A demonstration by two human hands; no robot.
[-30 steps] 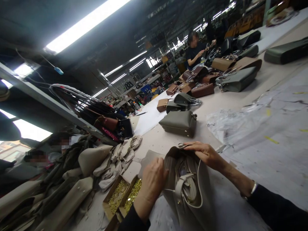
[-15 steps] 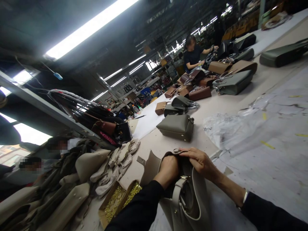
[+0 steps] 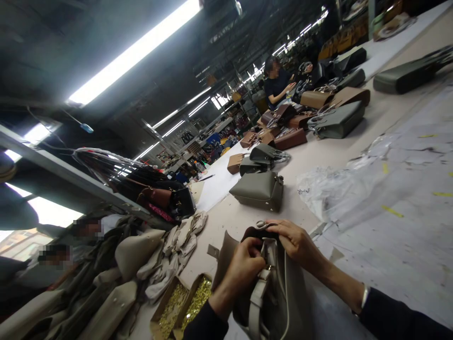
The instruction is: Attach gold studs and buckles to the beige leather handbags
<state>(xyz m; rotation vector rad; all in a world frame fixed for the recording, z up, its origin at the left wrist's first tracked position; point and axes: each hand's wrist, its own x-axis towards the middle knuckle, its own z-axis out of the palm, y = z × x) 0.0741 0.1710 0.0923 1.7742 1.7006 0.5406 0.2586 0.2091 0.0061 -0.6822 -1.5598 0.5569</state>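
A grey-beige handbag stands before me with its mouth open and its dark lining showing. My right hand is closed over the far rim, thumb and fingers pinching the edge beside a round tab. Curled at the bag's mouth, my left hand has its fingertips pressed together near an upright inner panel; whatever they may hold is hidden. A buckled strap lies across the opening below that hand. Two cardboard trays of small gold metal pieces sit left of the bag.
An olive handbag lies just beyond, with brown and dark bags further along the table. Crumpled clear plastic is to the right. Beige bag parts pile up at left. A co-worker handles bags at the far side.
My left hand has come up from deep inside the handbag toward its mouth, fingers now visible and curled. My right hand keeps its hold on the rim. The view has shifted slightly.
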